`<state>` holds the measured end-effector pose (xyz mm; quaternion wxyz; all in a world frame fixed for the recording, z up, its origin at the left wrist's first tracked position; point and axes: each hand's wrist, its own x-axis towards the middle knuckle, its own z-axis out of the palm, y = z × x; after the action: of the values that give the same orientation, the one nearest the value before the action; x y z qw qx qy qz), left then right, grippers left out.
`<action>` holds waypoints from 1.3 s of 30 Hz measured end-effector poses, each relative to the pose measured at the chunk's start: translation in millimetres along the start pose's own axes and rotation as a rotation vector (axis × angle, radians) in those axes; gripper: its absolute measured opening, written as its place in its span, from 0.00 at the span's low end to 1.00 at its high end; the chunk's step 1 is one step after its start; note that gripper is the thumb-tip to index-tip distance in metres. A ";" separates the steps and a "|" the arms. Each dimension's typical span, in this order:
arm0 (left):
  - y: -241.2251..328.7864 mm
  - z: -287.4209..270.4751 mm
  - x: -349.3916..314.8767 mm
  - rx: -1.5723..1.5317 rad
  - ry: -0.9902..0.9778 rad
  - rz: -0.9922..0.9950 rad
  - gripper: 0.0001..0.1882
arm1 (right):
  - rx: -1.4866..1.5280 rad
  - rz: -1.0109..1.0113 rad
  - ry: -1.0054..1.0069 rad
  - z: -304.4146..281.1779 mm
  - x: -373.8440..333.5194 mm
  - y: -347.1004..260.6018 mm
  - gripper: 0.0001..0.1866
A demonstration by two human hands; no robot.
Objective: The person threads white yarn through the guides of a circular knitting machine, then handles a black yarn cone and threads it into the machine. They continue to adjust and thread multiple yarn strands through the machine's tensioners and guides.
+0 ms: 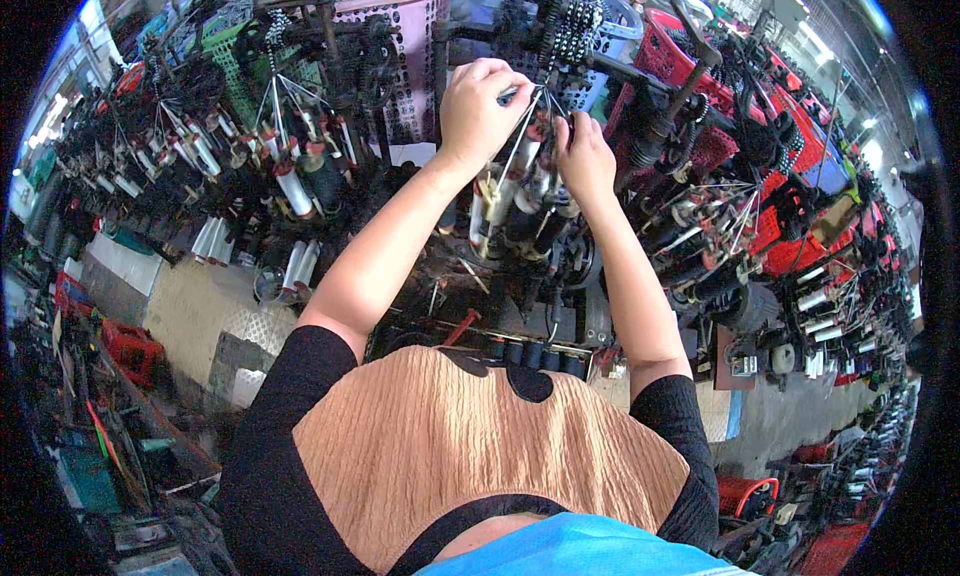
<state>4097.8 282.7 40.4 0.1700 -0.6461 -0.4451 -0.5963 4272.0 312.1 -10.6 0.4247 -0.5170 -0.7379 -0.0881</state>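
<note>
Both my arms reach forward to a braiding machine, where white and dark yarn strands (524, 141) run up from bobbins to a point below a black-and-white braided cord (571, 24). My left hand (482, 116) is closed left of this point, with a small dark object (508, 96) between thumb and fingers; its kind is unclear. On the right of the strands, my right hand (585, 161) is closed, its fingertips pinched together close to the yarn. What they hold is too small to make out. White and dark bobbins (500, 208) stand below both hands.
A pink basket (408, 71), a blue basket (617, 38) and a red basket (672, 51) stand behind the machine. More bobbins (294, 191) with rising strands line the left, others (705, 238) the right. A dark metal bar (680, 96) slopes near my right hand.
</note>
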 end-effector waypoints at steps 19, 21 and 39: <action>33.2 6.2 -26.4 -0.044 -0.078 -0.091 0.04 | 0.105 -0.264 0.043 25.6 58.1 -17.7 0.15; 31.6 -1.2 -26.3 -0.051 -0.116 -0.135 0.04 | 0.073 -0.162 0.004 24.7 58.5 -20.6 0.16; -378.8 -445.1 -371.3 0.799 -1.482 -1.079 0.17 | 0.314 0.298 -0.486 -11.6 -243.0 -64.1 0.13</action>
<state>3567.4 17.2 -316.9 -0.2393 -0.4617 -0.8404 0.1529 4249.9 109.4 -158.0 0.3187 -0.5535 -0.7386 0.2158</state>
